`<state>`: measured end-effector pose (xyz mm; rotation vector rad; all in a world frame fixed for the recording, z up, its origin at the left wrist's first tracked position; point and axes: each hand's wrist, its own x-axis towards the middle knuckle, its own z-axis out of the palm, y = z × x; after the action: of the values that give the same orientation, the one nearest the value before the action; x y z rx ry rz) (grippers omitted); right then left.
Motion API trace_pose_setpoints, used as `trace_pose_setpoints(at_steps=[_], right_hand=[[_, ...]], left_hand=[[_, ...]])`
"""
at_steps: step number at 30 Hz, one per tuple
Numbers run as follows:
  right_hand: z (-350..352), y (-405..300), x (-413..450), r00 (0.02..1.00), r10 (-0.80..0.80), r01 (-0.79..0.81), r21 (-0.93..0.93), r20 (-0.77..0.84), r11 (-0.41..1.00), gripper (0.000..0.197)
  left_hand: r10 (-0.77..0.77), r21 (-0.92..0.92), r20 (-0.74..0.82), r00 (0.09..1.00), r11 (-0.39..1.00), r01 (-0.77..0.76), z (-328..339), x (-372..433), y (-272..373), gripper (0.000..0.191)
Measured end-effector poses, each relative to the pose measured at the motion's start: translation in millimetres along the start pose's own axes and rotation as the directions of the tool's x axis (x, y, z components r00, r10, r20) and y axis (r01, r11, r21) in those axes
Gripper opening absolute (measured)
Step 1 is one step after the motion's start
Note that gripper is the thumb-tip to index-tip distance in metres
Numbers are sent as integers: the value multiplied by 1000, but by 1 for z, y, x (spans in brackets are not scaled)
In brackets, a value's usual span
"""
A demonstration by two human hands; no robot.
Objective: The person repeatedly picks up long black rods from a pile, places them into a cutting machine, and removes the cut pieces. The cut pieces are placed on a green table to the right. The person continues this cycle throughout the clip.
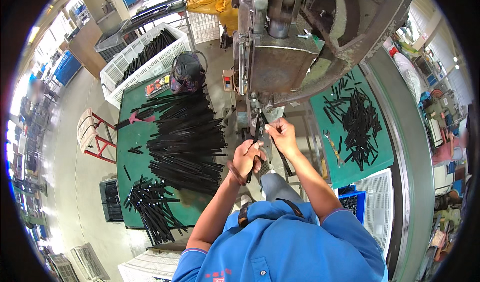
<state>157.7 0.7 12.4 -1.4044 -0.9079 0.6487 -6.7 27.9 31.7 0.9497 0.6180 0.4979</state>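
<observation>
Straight ahead stands a large metal press [281, 64], with its tooling low in front of my hands. My left hand [245, 156] grips a narrow black strip [257, 130], whose upper end is at the tooling. My right hand [282, 133] is closed on a second black strip [281, 156], which slants down to the right. A wide pile of long black strips [183, 139] lies on the green table to my left. Short black pieces [360, 120] are heaped on the green surface to my right.
The green table [131, 165] also bears a dark bag [185, 72] and a bundle of strips with bright ends [150, 207]. A wrench [333, 147] lies at right. White crates [112, 79] stand at far left, a blue bin [360, 203] at lower right, a red-framed stool [98, 135] beyond.
</observation>
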Motion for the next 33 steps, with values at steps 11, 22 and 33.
trace_pose_setpoints(at_steps=[11, 22, 33], right_hand=[[-8, 3, -65, 984, -87, 110, -145, 155, 983, 13], [-37, -7, -33, 967, -35, 34, 8, 251, 999, 6], [9, 6, 62, 941, -323, 340, -269, 106, 901, 34]], left_hand=[[136, -122, -223, 965, 979, -166, -4, 37, -32, 20], [74, -155, -369, 927, 978, -140, 20, 29, -29, 18], [-21, -63, -434, 901, 998, -7, 15, 30, -34, 19]])
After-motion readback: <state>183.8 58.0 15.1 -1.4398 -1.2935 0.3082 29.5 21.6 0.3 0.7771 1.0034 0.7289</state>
